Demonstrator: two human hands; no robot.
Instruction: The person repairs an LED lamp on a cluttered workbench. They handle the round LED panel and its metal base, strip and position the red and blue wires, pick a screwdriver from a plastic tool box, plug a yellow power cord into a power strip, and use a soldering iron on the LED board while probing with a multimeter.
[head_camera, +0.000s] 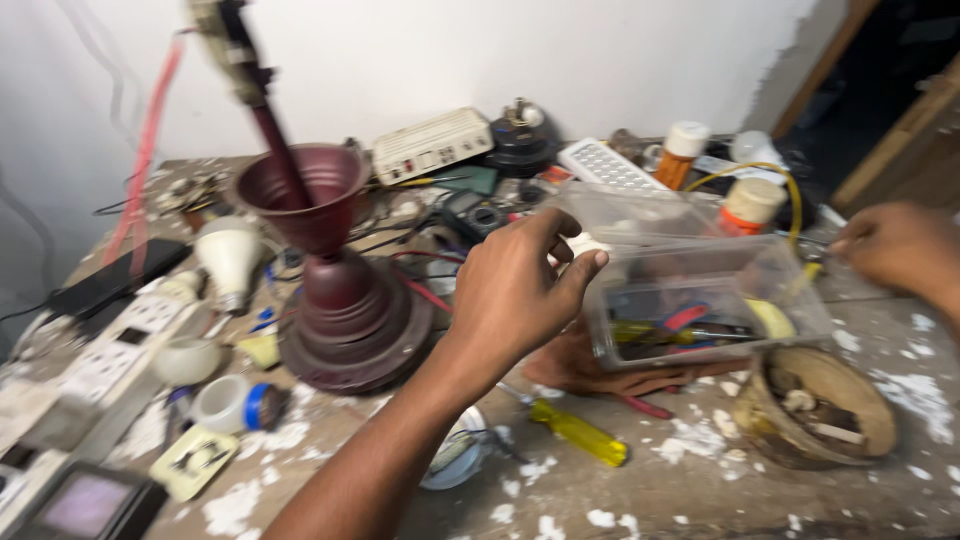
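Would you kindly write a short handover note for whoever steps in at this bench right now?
Left hand: pinching a small white piece at the rim of the clear plastic box.
Right hand: closed, at the bench's right edge; what it holds is unclear.
The box holds tools; a yellow screwdriver lies in front.
Done and left: cannot be told.

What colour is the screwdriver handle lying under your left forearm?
Translucent yellow; the screwdriver shows in the head view.

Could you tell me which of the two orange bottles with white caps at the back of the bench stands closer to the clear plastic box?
The right-hand orange bottle, directly behind the clear plastic box; the other bottle stands farther back, beside the white panel.
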